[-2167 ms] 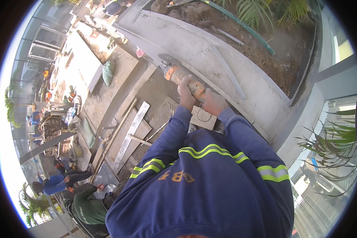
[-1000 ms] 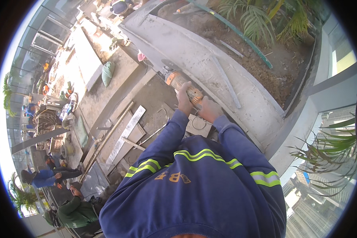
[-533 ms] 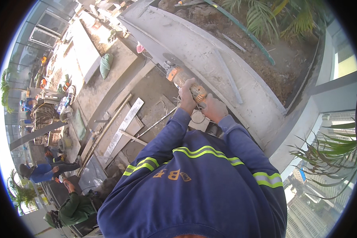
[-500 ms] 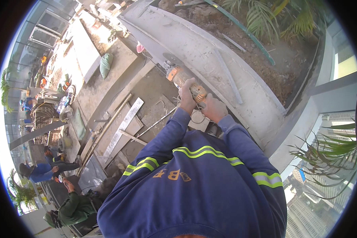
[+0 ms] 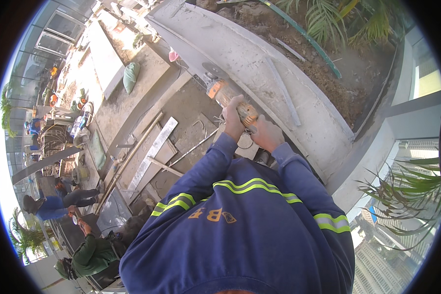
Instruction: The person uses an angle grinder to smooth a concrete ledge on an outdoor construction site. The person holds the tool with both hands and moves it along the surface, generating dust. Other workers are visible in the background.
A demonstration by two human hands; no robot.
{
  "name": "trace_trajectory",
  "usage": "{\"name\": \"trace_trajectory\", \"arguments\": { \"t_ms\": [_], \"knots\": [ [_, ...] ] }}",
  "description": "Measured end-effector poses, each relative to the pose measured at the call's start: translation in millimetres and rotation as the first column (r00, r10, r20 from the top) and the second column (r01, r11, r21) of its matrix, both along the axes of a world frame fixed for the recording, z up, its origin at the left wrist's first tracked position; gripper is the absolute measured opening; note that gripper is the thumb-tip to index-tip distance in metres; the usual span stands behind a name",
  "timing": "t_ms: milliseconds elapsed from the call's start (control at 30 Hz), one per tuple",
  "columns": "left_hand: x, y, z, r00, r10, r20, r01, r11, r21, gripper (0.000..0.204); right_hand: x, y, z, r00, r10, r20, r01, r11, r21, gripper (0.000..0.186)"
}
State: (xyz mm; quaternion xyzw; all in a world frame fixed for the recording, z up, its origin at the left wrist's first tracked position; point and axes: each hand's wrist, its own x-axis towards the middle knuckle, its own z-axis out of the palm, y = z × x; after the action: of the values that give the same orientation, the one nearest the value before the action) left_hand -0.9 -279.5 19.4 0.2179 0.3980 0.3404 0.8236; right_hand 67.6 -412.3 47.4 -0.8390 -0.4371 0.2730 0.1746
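A dusty orange angle grinder (image 5: 225,95) is gripped in both of my hands, its head pointing away from me. My left hand (image 5: 233,117) wraps round the middle of its body. Behind it, my right hand (image 5: 268,134) closes on the rear end. The grinder's disc end is at the edge of a pale, curved concrete wall (image 5: 274,63), with a greyish blur around it. Whether the disc touches the wall I cannot tell.
Left of me lie a long whitish board (image 5: 154,154), a wooden pole (image 5: 132,157) and a thin rod. A green sack (image 5: 131,77) rests on a ledge. Two people, one in blue (image 5: 51,208) and one in green (image 5: 90,257), are at the lower left. Soil and plants lie beyond the wall.
My hands and the grinder stay almost in place, shifted very slightly right and down in the picture. At the lower left, the hands of the people in blue and green have come closer together.
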Motion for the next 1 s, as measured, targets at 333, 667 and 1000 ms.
{"name": "trace_trajectory", "arguments": {
  "t_ms": [333, 667, 1000],
  "knots": [
    [0.7, -5.1, 9.9, 0.999, 0.049, -0.023, -0.048, 0.998, 0.028, 0.025, -4.7, -1.2, 7.6, 0.999, 0.009, 0.034, -0.009, 1.0, -0.009, 0.039],
    [4.0, 20.5, -5.8, 0.999, -0.01, 0.031, 0.011, 1.0, -0.011, 0.024, 1.9, 21.7, -17.2, 1.0, -0.012, -0.014, 0.013, 1.0, 0.024, 0.045],
    [3.9, 20.8, -4.6, 1.0, -0.02, -0.008, 0.02, 1.0, -0.002, 0.028, 1.7, 19.5, -9.2, 1.0, 0.012, 0.007, -0.013, 1.0, 0.018, 0.044]
  ]
}}
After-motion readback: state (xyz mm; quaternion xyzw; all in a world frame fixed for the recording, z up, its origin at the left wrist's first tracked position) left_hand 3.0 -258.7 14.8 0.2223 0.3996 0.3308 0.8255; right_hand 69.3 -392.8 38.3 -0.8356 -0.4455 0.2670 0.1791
